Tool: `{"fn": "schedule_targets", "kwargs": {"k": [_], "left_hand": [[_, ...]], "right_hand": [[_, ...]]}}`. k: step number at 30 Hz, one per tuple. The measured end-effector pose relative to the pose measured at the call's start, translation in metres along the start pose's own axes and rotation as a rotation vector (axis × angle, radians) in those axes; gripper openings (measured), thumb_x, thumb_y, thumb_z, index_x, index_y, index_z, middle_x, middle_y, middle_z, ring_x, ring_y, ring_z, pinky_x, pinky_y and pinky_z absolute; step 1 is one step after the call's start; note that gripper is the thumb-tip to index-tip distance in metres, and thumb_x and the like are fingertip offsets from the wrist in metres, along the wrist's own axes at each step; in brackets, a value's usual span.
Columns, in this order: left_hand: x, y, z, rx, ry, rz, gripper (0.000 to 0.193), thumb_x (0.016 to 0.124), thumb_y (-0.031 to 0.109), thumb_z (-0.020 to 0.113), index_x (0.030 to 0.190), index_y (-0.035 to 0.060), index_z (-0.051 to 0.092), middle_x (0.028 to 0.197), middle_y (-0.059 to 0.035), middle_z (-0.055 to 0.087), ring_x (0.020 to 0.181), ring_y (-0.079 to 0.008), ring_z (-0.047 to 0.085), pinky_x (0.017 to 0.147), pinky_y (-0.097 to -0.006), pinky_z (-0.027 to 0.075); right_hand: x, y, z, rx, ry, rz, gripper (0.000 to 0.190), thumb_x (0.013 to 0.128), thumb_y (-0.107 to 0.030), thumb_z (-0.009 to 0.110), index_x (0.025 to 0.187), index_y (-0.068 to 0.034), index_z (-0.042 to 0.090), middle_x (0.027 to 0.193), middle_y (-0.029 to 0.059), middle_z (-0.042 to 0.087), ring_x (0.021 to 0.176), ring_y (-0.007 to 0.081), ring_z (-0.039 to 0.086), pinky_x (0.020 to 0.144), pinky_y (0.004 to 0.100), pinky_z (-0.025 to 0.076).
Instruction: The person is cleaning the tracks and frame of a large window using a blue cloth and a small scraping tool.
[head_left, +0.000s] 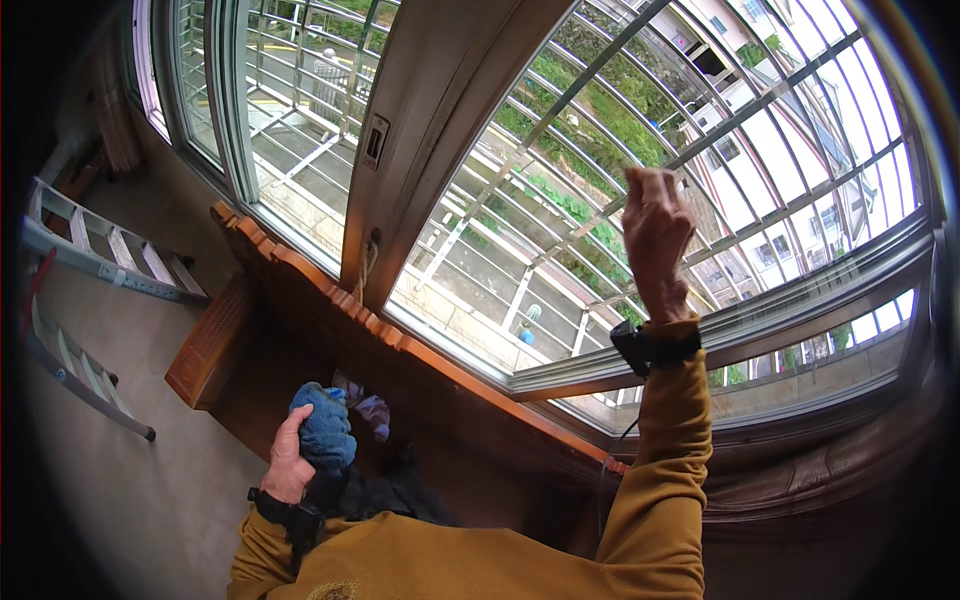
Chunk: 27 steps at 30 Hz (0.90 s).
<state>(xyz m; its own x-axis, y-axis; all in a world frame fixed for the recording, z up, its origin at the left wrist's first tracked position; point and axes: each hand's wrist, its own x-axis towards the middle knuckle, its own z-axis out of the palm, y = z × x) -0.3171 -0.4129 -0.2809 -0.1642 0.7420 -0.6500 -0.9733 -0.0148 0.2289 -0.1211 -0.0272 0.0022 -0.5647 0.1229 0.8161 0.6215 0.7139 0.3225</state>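
My left hand (287, 461) grips a bunched blue cloth (324, 429), its thumb lying along the side. Raised in front of the window pane (540, 217), my right hand (660, 225) has its fingers bent together. The fingertips face away from me, so whether they hold anything small or touch the glass is hidden. Each wrist wears a black band with a device, and a thin cable (606, 480) hangs by the right sleeve.
A carved wooden bench (360, 311) runs below the window, with a crumpled pale cloth (373, 412) on it. An aluminium stepladder (112, 251) stands at left. A brown window frame (427, 127) divides the view; metal bars (600, 67) are outside. Dark leathery material (795, 487) lies at right.
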Motion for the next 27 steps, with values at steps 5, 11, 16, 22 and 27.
{"fn": "schedule_targets", "kwargs": {"k": [5,11,16,22,27], "left_hand": [[0.003,0.000,0.001,0.004,0.024,0.018,0.035,0.087,0.023,0.064,0.116,0.0050,0.060,0.097,-0.0102,0.068,0.080,-0.0243,0.067,0.072,-0.0386,0.057],[0.007,0.010,0.012,0.031,0.056,0.060,0.027,0.086,0.024,0.065,0.107,0.0071,0.063,0.090,-0.0089,0.069,0.076,-0.0245,0.068,0.071,-0.0379,0.057],[0.011,0.012,-0.005,0.041,0.038,0.057,0.026,0.086,0.023,0.063,0.105,0.0057,0.064,0.086,-0.0092,0.068,0.073,-0.0243,0.067,0.067,-0.0387,0.057],[0.016,0.005,0.005,0.070,0.022,0.051,0.032,0.084,0.022,0.062,0.110,0.0034,0.062,0.092,-0.0150,0.069,0.080,-0.0312,0.068,0.075,-0.0462,0.058],[0.020,0.004,0.016,0.082,-0.059,0.041,0.032,0.084,0.022,0.062,0.110,0.0034,0.062,0.096,-0.0162,0.069,0.084,-0.0330,0.068,0.078,-0.0488,0.057]], "right_hand": [[-0.073,-0.034,0.046,0.110,-0.177,-0.048,0.012,0.082,0.002,0.061,0.091,-0.006,0.063,0.080,0.0067,0.060,0.062,0.0180,0.061,0.051,0.0300,0.049],[-0.074,-0.048,0.040,0.278,-0.198,-0.033,0.011,0.080,0.002,0.062,0.088,-0.005,0.063,0.082,0.0074,0.062,0.069,0.0215,0.065,0.057,0.0329,0.052],[0.042,0.010,-0.058,0.084,0.148,0.175,0.004,0.084,-0.008,0.072,0.087,-0.007,0.070,0.086,0.0063,0.068,0.076,0.0240,0.066,0.067,0.0340,0.051],[0.132,0.095,-0.125,0.002,0.327,0.388,0.010,0.087,-0.014,0.069,0.093,-0.006,0.072,0.090,0.0105,0.072,0.082,0.0226,0.071,0.074,0.0319,0.053],[0.182,0.131,-0.155,-0.156,0.330,0.266,0.017,0.090,-0.024,0.067,0.094,-0.008,0.071,0.088,0.0112,0.073,0.082,0.0277,0.071,0.070,0.0350,0.054]]}}
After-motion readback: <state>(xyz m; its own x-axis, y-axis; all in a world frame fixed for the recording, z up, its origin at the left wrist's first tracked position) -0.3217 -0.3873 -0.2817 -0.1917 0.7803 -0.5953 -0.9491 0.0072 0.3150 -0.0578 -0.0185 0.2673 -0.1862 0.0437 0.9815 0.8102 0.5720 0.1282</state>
